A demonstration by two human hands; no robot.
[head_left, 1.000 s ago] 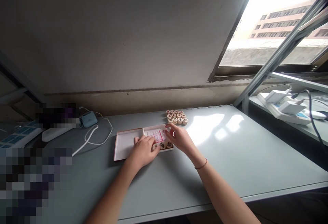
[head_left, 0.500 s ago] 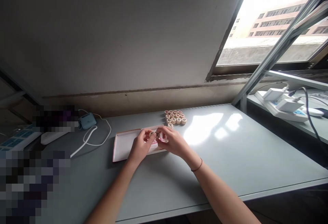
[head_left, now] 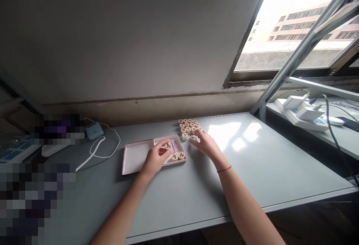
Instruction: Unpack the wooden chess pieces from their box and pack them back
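Observation:
My left hand (head_left: 156, 158) pinches a round wooden Chinese chess piece (head_left: 167, 146) with a dark character on it, just above the right half of an open shallow box (head_left: 137, 156). Two more pieces, one of them a chess piece (head_left: 181, 155) in the corner, lie in that half. To the right of the box, my right hand (head_left: 206, 144) has its fingers closed around another chess piece (head_left: 193, 138), low at the tabletop. Beside it stand rows of chess pieces (head_left: 187, 125), with a single piece (head_left: 184, 136) in front of them. My right fingers partly cover the nearest row.
The grey desk (head_left: 238, 174) ends at a wall at the back. A light blue charger case (head_left: 94, 130) and a white cable (head_left: 92, 159) lie left of the box. A power strip with plugs (head_left: 301, 114) sits on a neighbouring surface at right, near a metal frame.
My hands were together over the box, each with a piece. My right hand has moved right with its piece to the rows; my left has stayed over the box, its piece now facing up.

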